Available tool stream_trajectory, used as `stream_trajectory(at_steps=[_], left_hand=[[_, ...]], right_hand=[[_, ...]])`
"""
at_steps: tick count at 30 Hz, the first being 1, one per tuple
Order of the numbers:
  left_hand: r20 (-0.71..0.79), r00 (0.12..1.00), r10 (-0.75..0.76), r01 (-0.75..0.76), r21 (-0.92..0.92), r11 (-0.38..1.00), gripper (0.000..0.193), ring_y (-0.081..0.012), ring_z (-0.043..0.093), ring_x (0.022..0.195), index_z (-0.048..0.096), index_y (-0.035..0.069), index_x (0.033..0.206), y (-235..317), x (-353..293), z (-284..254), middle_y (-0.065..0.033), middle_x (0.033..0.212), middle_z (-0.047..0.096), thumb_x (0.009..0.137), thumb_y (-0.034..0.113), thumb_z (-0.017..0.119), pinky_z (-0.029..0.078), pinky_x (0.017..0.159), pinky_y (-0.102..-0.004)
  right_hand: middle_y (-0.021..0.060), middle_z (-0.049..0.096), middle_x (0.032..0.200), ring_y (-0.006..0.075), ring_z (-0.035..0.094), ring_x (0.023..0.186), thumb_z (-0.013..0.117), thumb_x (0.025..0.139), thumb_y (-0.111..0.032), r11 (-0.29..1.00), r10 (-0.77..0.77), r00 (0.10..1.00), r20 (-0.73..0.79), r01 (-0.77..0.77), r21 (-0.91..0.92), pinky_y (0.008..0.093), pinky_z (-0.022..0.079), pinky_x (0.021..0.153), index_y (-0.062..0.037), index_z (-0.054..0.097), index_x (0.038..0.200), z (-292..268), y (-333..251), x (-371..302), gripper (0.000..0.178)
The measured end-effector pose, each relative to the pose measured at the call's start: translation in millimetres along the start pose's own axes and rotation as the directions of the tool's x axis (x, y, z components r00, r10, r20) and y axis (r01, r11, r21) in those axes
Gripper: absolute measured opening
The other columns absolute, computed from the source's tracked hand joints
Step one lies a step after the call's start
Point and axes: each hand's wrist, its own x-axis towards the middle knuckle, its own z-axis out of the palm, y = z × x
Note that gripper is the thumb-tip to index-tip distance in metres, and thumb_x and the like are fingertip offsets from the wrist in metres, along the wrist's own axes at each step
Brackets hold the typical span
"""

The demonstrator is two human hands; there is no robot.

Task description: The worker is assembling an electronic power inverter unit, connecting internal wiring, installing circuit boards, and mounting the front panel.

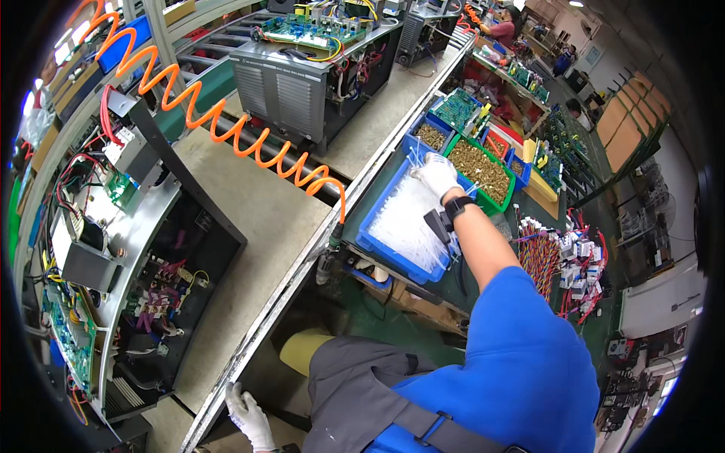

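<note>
The strips, thin whitish plastic ties, lie in a dense heap in a blue bin at the near left corner of the counter, where its left edge meets the pale metal rail. The bin's sides run slantwise, one of them roughly along the counter's left edge; within the heap the ties overlap too thickly to give each one's direction. The right hand, in a white glove with a dark watch at the wrist, reaches over the bin's far end. A few loose tie ends jut past its fingertips, their long axis slanting toward the bin's far left corner, and another thin end sticks out on the right side of the hand; whether the fingers are closed on these ties I cannot tell. The left hand, also gloved, is well apart from the bin, low by the near stretch of the rail, its fingers loosely extended and close to the rail's edge. Beyond the right hand, farther along the counter, a green bin carries small brass-coloured parts. Toward the counter's right edge lies a heap of coloured wires with white connectors. A coiled orange hose comes down to a driver-like tool hanging beside the counter's near left corner.
</note>
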Motion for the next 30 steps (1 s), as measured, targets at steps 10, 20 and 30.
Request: stream_trajectory(at_steps=[10,20,30], left_hand=[[0.054,0.998,-0.012,0.021,-0.167,0.986,0.028,-0.0259,0.057,0.109,0.058,-0.009,0.117,4,-3,3,-0.0212,0.137,0.048,0.091,0.001,0.052,0.05,0.083,-0.0306],[-0.033,0.986,0.161,-0.164,-0.205,0.965,0.049,-0.0324,0.058,0.113,0.054,0.002,0.131,105,14,-19,-0.0188,0.128,0.058,0.085,0.014,0.065,0.044,0.098,-0.0411],[0.5,0.655,0.566,0.38,-0.866,0.326,0.06,-0.0063,0.053,0.078,0.051,0.006,0.129,167,75,0,-0.0019,0.109,0.06,0.079,0.025,0.078,0.042,0.057,-0.0194]], right_hand=[[0.0133,0.073,0.086,0.0225,0.069,0.083,0.071,0.079,-0.026,0.889,-0.092,0.988,-0.126,0.138,0.437,0.0341,0.052,0.078,-0.0019,0.073,0.094,-5,65,24,0.029],[-0.0029,0.063,0.079,0.0073,0.054,0.069,0.071,0.086,-0.01,0.528,-0.099,0.915,-0.391,0.382,0.759,0.0244,0.044,0.061,-0.0035,0.071,0.093,-130,11,-7,0.01],[0.0069,0.066,0.089,0.0212,0.064,0.086,0.073,0.08,-0.011,0.064,-0.949,0.314,-0.037,0.306,0.95,0.0315,0.049,0.079,-0.0028,0.069,0.092,-13,-232,-261,0.015]])
